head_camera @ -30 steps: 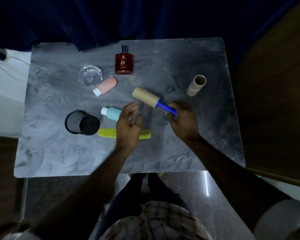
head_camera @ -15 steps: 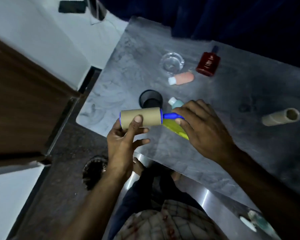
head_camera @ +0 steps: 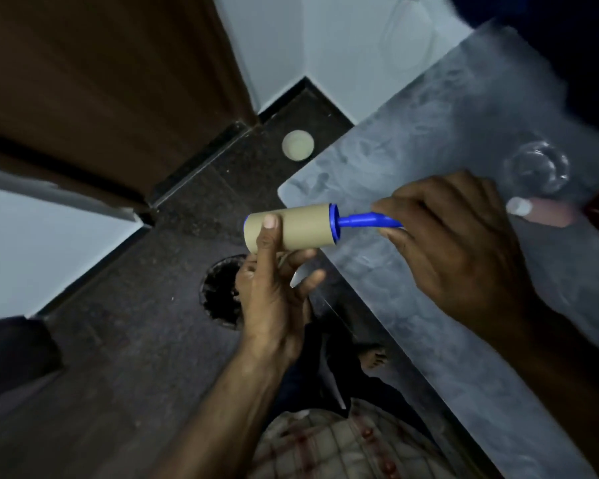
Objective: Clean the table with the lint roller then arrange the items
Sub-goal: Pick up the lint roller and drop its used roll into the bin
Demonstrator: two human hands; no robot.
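View swung left and down; floor and door now fill the left, table (head_camera: 440,174) pushed right. Roller (head_camera: 291,228), lying on the table a second ago, now held up past the table's corner over the floor. Left hand (head_camera: 274,292) moved from the comb to the tube; right hand (head_camera: 453,250) lifted with the handle.

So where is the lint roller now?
In the head view's centre, the lint roller is held by both hands, left hand and right hand, off the table corner.
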